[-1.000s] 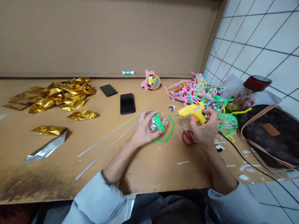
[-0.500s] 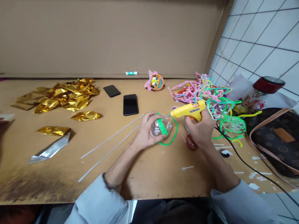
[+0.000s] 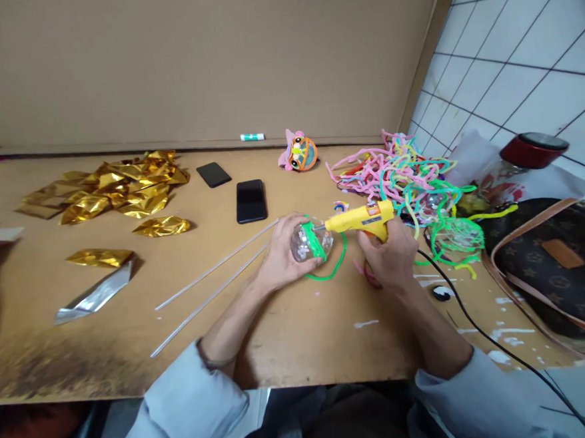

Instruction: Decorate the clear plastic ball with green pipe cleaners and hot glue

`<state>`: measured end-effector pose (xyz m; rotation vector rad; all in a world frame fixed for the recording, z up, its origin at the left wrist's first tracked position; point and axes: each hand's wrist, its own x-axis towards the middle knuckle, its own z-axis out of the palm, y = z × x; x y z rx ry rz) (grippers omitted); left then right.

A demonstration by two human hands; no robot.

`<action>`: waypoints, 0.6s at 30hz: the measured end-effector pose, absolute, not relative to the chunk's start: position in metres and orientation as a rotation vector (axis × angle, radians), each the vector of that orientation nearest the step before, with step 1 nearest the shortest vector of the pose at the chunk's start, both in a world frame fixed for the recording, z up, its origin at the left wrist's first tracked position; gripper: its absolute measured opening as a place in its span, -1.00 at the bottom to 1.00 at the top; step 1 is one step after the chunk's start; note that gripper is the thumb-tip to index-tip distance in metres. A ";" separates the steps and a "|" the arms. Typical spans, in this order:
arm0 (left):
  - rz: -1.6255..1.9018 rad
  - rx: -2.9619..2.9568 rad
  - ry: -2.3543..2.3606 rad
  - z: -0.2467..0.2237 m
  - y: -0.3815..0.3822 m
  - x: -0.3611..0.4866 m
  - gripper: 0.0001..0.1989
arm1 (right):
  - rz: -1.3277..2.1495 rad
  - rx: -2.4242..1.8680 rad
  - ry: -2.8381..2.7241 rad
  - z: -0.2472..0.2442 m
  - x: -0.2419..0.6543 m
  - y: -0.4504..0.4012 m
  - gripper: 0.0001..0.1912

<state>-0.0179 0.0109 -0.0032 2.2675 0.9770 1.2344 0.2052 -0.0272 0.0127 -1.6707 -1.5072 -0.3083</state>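
My left hand [image 3: 281, 254] is wrapped round a clear plastic ball [image 3: 300, 244], near the middle of the table. A green strip [image 3: 315, 241] crosses the ball, and a green strand [image 3: 342, 257] curls from it onto the table. In my right hand [image 3: 390, 255] is a yellow glue gun [image 3: 360, 218]. The gun points left, its metal nozzle at the green strip; whether they touch is hard to tell. Red-handled scissors [image 3: 371, 277] lie partly hidden beneath my right hand.
Gold foil pieces [image 3: 140, 183], two dark phones [image 3: 251, 200] and two thin clear sticks [image 3: 203, 308] lie left. A small decorated figure [image 3: 298, 153] stands behind. Tangled colourful strands [image 3: 394, 172], a red-lidded jar [image 3: 533, 151], a brown bag [image 3: 567, 273] and a black cable [image 3: 472, 316] are right.
My right hand has brought the glue gun slightly left, so its nozzle now reaches over the green strip. The view has shifted a little. My left hand still holds the ball.
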 end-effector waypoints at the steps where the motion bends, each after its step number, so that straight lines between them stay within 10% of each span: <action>1: 1.233 2.270 0.976 -0.004 0.011 -0.018 -0.29 | -0.302 -1.671 -1.515 0.012 0.205 -0.027 -0.81; 18: 1.267 2.250 0.957 -0.004 0.011 -0.017 -0.30 | -0.356 -1.661 -1.558 0.009 0.204 -0.028 -0.83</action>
